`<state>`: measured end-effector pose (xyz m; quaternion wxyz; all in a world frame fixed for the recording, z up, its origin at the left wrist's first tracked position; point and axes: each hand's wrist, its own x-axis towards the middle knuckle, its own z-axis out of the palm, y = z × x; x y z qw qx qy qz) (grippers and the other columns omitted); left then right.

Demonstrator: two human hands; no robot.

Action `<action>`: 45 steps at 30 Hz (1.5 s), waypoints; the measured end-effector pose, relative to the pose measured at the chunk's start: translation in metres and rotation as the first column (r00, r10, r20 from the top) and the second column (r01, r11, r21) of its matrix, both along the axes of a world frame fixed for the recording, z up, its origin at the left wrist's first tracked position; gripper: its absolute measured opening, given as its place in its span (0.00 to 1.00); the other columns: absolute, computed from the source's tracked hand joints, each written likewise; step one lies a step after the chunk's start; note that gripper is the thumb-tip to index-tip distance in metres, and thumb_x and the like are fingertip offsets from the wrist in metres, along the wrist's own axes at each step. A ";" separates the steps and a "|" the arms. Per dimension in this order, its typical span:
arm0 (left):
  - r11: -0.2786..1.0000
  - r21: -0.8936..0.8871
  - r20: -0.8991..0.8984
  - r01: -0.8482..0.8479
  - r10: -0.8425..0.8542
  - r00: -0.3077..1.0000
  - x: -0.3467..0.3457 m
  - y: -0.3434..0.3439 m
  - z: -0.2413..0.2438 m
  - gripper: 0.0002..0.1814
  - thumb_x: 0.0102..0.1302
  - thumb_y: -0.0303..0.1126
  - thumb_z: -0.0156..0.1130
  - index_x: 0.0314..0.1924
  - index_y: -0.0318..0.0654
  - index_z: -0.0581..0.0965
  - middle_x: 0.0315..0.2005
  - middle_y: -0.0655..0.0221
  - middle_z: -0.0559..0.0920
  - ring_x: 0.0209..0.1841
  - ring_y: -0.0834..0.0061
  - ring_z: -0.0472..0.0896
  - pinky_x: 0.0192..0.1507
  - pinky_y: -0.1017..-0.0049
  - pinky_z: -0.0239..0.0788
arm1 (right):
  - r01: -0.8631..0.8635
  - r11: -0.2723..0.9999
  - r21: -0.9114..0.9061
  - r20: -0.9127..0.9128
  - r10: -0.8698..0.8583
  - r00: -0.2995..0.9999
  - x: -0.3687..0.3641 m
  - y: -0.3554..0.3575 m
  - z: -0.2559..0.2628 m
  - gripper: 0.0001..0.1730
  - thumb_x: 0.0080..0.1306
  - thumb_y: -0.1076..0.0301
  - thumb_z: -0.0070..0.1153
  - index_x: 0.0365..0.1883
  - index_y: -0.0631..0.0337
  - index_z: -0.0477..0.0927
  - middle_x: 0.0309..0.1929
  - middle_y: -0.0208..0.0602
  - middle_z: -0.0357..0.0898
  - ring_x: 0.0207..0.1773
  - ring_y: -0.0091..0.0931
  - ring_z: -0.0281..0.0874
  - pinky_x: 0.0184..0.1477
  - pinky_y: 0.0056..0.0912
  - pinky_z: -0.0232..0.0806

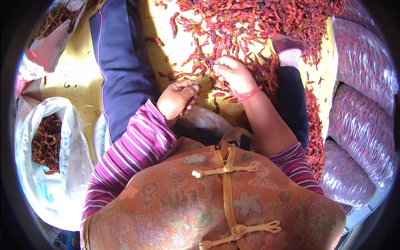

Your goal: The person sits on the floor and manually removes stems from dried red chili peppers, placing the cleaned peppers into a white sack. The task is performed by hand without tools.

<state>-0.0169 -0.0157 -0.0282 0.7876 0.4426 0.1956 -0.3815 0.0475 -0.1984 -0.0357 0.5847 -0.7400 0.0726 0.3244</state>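
My right hand (232,74), with a red cord around the wrist, pinches a dark dried chili pepper (206,60) between thumb and fingers. It hovers at the near edge of a broad spread of dried red chili peppers (250,18). Lower and to the left, my left hand (178,97) is curled, thumb against the forefinger. Red dried chili peppers (193,100) show under its fingers, partly hidden by them. Between my legs, just below the hands, lies a pale plastic bag (207,118), mostly in shadow.
Yellow sheeting (75,65) covers the floor. At left stands an open white woven sack (70,175) with darker dried chilies (47,140) inside; another filled bag (56,25) is above. Clear plastic bags packed with chilies (359,125) are stacked along the right. My legs flank the work area.
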 end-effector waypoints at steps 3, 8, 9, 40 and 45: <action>0.998 -0.056 -0.008 0.036 -0.036 0.999 0.000 -0.001 0.000 0.08 0.62 0.34 0.48 0.35 0.39 0.72 0.18 0.79 0.68 0.15 0.90 0.64 0.13 0.89 0.50 | 0.186 0.950 0.251 -0.097 -0.166 0.981 -0.019 0.001 0.017 0.07 0.58 0.69 0.49 0.32 0.63 0.72 0.26 0.23 0.69 0.28 0.15 0.64 0.30 0.17 0.59; 0.970 -0.219 -0.015 0.106 -0.112 0.994 -0.006 -0.007 0.010 0.09 0.60 0.38 0.51 0.33 0.39 0.71 0.17 0.76 0.69 0.15 0.88 0.65 0.12 0.88 0.50 | 0.020 0.914 0.404 -0.022 -0.013 1.000 -0.062 0.008 0.021 0.04 0.59 0.73 0.44 0.32 0.63 0.70 0.29 0.27 0.69 0.33 0.18 0.65 0.36 0.20 0.60; 0.961 -0.242 -0.001 0.137 -0.141 0.990 -0.008 -0.007 0.008 0.10 0.60 0.38 0.51 0.32 0.40 0.71 0.17 0.76 0.69 0.15 0.87 0.65 0.12 0.88 0.50 | -0.004 0.914 0.405 -0.038 0.021 0.999 -0.068 0.008 0.018 0.04 0.60 0.73 0.43 0.33 0.64 0.69 0.30 0.30 0.68 0.36 0.19 0.67 0.39 0.22 0.61; 0.912 -0.098 0.298 0.399 -0.355 0.886 -0.015 -0.012 0.013 0.11 0.62 0.36 0.50 0.29 0.36 0.73 0.18 0.79 0.71 0.17 0.90 0.64 0.18 0.88 0.54 | -0.381 0.665 -0.643 0.235 0.644 0.728 -0.043 -0.083 0.003 0.15 0.49 0.83 0.41 0.32 0.59 0.75 0.34 0.44 0.70 0.40 0.38 0.68 0.43 0.32 0.62; 0.919 -0.144 0.232 0.368 -0.330 0.915 -0.007 -0.014 0.007 0.09 0.62 0.32 0.49 0.31 0.34 0.73 0.19 0.76 0.72 0.16 0.90 0.63 0.18 0.89 0.54 | 0.022 0.655 -0.755 0.512 0.569 0.644 0.005 -0.075 -0.034 0.13 0.48 0.80 0.46 0.35 0.60 0.73 0.33 0.43 0.70 0.42 0.37 0.67 0.45 0.35 0.61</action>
